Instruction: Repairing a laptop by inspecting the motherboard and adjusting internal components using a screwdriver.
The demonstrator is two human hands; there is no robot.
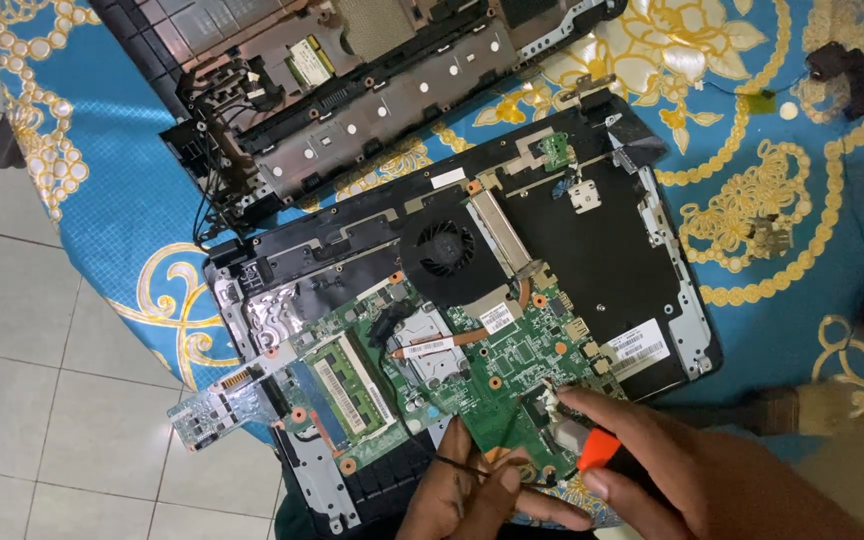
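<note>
Two hands work at six o'clock: the left hand (467, 490) pinches a thin black wire (472, 468) beside the green motherboard (452, 360), the right hand (652, 470) grips an orange-handled screwdriver (600, 450). A fan (447, 250) sits at twelve o'clock of the board; the screwdriver's tip is hidden and both wrists are cut off.

Green rectangular laptop motherboard (432, 370) lying in black plastic base shell (642, 260) at centre, round black cooling fan (449, 250) on it toward 12 o'clock, second dismantled black chassis (352, 90) at 11, both hands (472, 500) at 6.
</note>
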